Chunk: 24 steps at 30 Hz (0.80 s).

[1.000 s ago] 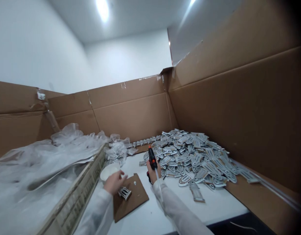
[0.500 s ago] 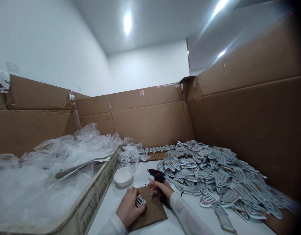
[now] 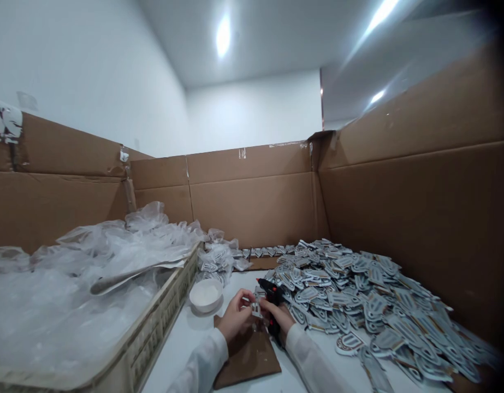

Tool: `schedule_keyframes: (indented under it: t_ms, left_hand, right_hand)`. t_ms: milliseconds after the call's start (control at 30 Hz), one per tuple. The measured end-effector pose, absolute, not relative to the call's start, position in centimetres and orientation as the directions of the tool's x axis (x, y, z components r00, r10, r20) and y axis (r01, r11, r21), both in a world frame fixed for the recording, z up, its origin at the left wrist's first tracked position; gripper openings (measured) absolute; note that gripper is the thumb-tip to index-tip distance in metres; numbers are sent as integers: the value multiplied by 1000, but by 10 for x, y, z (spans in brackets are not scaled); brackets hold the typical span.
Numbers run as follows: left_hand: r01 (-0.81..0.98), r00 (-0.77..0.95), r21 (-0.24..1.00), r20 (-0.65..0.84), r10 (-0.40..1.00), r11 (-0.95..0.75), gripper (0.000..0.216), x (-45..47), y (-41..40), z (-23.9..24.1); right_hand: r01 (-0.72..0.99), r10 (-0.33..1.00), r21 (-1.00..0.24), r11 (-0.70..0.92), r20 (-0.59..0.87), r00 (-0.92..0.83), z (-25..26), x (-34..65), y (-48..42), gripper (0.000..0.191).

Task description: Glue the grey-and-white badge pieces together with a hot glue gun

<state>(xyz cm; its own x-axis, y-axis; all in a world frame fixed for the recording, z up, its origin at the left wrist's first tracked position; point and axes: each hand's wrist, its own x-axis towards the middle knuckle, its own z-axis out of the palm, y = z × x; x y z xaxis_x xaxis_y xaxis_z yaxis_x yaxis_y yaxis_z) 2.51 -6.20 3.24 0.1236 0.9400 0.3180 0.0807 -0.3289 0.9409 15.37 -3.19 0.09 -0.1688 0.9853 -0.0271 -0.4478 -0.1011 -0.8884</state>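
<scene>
Low in the middle of the frame, your left hand (image 3: 234, 321) pinches a small badge (image 3: 255, 310) between thumb and fingertips, lifted just above the card (image 3: 247, 355) that lies brown and flat on the white table (image 3: 182, 344). Your right hand (image 3: 281, 317) is closed around the grip of a black glue gun (image 3: 272, 297), its orange-tipped nozzle pointing left and close to the badge; whether the tip touches it is too small to tell.

The badge looks thin, light and fairly stiff, a flat cut-out with narrow bars, so it will likely bend or snap if you squeeze across the middle. Hold it by its outer edges, fingers clear of the face that meets the nozzle; fresh glue would be hot and tacky, and so light a piece could stick to a fingertip. The gun is the heavier thing and wants a full grip, as you have it.

Right of your hands, a big pile of badges (image 3: 358, 295) spreads across the lower right, up to the cardboard wall (image 3: 419, 218). A small white bowl (image 3: 206, 295) sits just left of and behind your left hand. Beside it, a crate (image 3: 161, 327) full of crumpled clear plastic (image 3: 92, 273) fills the lower left. More bagged badges (image 3: 217, 259) lie behind the bowl.
</scene>
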Motion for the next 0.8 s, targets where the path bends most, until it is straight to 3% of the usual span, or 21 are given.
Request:
schedule_keyframes:
  t_ms: [100,200,300,367,500,800]
  left_hand:
    - [169,190,888,397,898,-428,24,16,-60,38]
    - [481,51,696,584,810,-532,20,-14,-53,40]
    - [808,-122,484,694,710,-335,24,-47,-45,32]
    - [907,-141,377,689,711,-186,25,-59,-43,25]
    - [959,-81,254,664,744,-122,23,-59,-46,17]
    - [966,-43,209,704,709,-149,22,-55,-44,13]
  right_hand:
    - [-495,997,-869,-18,23,-76,0,158,-29,32]
    - [-507,999,-861,37,48,-9,-3,158,-26,33]
    - [-492,999,-870,-4,23,-48,-8,156,-25,34]
    - [-471,997,-881,-42,-4,-83,-10,156,-25,35]
    - [-472,996,-880,-57,-18,-87,-13,157,-24,38]
    - [-479,999,-878,7,21,-25,-16,158,-18,35]
